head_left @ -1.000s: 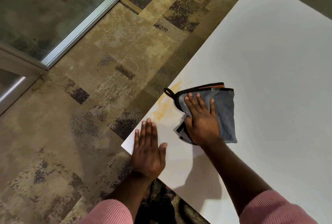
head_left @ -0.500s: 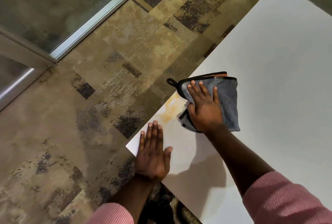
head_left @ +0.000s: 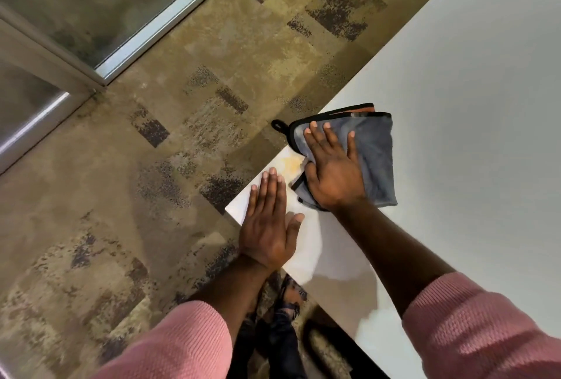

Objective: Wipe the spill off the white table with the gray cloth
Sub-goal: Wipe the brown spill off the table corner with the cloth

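Closest to the camera are two pink sleeves (head_left: 170, 345), pushed up the forearms, with dark shoes on the floor below the table corner. The left hand (head_left: 268, 223) lies flat and open on the near corner of the white table (head_left: 455, 74), fingers together, gripping nothing, pretty much where it was a second ago. Just past it the right hand (head_left: 332, 170) is spread out, palm down, pressing on the gray cloth (head_left: 376, 153), not really clutching it, just pinning it flat. The cloth is folded, black-edged, with an orange side peeking out at the far edge, and its little black hanging loop (head_left: 277, 125) now sticks out past the table edge over the carpet. Compared with the earlier frames the cloth has slid toward the edge and covers more of the yellowish spill (head_left: 290, 163), so only a small smear shows between the two hands. Beyond that it's mottled brown carpet (head_left: 151, 166) and a glass partition with a metal frame (head_left: 170, 20)
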Available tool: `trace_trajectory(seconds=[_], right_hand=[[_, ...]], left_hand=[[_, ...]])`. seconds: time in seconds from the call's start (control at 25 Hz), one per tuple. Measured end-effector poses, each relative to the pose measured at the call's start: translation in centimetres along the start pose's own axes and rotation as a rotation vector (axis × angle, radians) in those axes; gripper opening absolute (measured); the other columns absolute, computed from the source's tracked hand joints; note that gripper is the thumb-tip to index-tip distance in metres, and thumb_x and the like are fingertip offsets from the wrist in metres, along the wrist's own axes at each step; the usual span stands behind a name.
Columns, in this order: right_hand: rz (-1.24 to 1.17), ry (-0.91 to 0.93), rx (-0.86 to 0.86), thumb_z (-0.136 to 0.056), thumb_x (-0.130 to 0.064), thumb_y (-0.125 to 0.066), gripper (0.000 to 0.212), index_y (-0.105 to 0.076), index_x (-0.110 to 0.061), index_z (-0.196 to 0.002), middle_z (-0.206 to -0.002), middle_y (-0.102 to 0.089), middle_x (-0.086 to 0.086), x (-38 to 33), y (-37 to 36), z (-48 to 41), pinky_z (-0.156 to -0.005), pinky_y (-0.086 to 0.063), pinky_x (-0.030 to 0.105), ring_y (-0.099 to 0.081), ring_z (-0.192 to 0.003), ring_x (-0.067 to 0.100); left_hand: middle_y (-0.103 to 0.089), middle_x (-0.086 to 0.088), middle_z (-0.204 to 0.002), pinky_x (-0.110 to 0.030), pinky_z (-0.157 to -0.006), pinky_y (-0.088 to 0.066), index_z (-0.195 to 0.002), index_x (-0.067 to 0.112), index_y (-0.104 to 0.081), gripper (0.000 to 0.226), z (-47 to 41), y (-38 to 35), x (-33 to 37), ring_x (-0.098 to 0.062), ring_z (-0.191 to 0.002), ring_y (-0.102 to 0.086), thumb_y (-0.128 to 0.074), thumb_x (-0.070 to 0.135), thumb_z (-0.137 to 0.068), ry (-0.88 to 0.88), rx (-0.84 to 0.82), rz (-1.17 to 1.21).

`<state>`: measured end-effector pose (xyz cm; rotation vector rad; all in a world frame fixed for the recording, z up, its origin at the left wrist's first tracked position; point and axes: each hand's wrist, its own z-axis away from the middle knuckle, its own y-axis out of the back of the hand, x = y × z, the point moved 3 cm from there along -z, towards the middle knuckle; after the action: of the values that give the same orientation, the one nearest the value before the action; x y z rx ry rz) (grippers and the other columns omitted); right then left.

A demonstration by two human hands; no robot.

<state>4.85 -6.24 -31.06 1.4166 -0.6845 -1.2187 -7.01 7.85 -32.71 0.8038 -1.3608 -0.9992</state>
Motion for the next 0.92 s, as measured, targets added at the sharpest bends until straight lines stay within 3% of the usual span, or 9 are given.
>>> trace_trajectory(seconds=[0.08,0.2,0.44,0.56,0.68,0.8,0.92], right_hand=[[-0.017,0.063,-0.013,-0.102,-0.038,-0.035,0.064,-0.031,-0.017,-0.162,-0.171,-0.024,0.003,-1.9,-0.9,2.3,-0.129,0.001,0.055,-0.015,-0.16,0.02],[-0.031,0.145,-0.065,-0.106,-0.041,-0.033,0.062,-0.03,-0.018,-0.163,-0.171,-0.024,0.002,-5.2,-2.3,6.0,-0.128,0.005,0.054,-0.011,-0.161,0.019],[-0.117,0.304,-0.177,-0.103,-0.047,-0.041,0.069,-0.021,-0.025,-0.165,-0.172,-0.023,-0.002,-8.5,-1.9,11.7,-0.128,0.001,0.055,-0.008,-0.161,0.019],[-0.226,0.16,0.028,-0.103,-0.036,-0.034,0.058,-0.042,-0.017,-0.158,-0.165,-0.039,0.005,-4.3,0.9,13.2,-0.129,-0.008,0.054,-0.024,-0.158,0.024],[-0.244,-0.157,0.266,-0.102,-0.032,-0.028,0.059,-0.047,-0.01,-0.154,-0.161,-0.044,0.013,3.3,2.8,15.1,-0.127,-0.017,0.054,-0.035,-0.153,0.033],[-0.212,-0.38,0.212,-0.1,-0.028,-0.03,0.061,-0.043,-0.003,-0.155,-0.163,-0.039,0.018,7.4,1.8,16.7,-0.125,-0.021,0.058,-0.033,-0.153,0.038],[-0.059,-0.358,0.126,-0.104,-0.033,-0.031,0.063,-0.034,-0.004,-0.159,-0.168,-0.029,0.017,8.0,-0.2,17.6,-0.126,-0.018,0.057,-0.026,-0.156,0.035]], left_hand=[[-0.007,-0.017,-0.171,-0.045,-0.13,-0.007,-0.161,0.0,-0.012,0.075,0.0,0.7,-0.1,-0.026,-0.16,-0.004,-0.016,0.05,-0.106,0.05,0.09,0.183],[-0.007,-0.017,-0.172,-0.045,-0.13,-0.002,-0.161,0.0,-0.012,0.075,0.8,1.7,-0.8,-0.026,-0.16,-0.004,-0.016,0.052,-0.107,0.17,0.2,0.368],[-0.007,-0.011,-0.173,-0.036,-0.13,0.004,-0.162,0.007,-0.013,0.08,3.4,4.3,1.2,-0.02,-0.16,-0.003,-0.009,0.061,-0.104,0.129,0.175,0.337],[-0.01,-0.009,-0.172,-0.043,-0.13,-0.005,-0.162,0.011,-0.02,0.072,2.8,4.4,2.8,-0.022,-0.16,-0.007,-0.026,0.055,-0.106,0.105,0.152,0.257],[-0.02,-0.011,-0.17,-0.051,-0.127,-0.018,-0.158,0.014,-0.035,0.078,2.2,2.8,5.0,-0.026,-0.159,-0.016,-0.045,0.062,-0.098,0.001,0.041,0.035],[-0.016,-0.012,-0.171,-0.062,-0.125,-0.011,-0.16,0.021,-0.031,0.1,1.7,0.1,6.7,-0.03,-0.16,-0.008,-0.034,0.084,-0.083,-0.001,-0.126,-0.151],[-0.009,-0.01,-0.173,-0.068,-0.122,-0.005,-0.162,0.031,-0.017,0.098,0.6,-1.3,6.8,-0.031,-0.16,-0.001,-0.036,0.086,-0.084,0.029,-0.114,-0.181]])
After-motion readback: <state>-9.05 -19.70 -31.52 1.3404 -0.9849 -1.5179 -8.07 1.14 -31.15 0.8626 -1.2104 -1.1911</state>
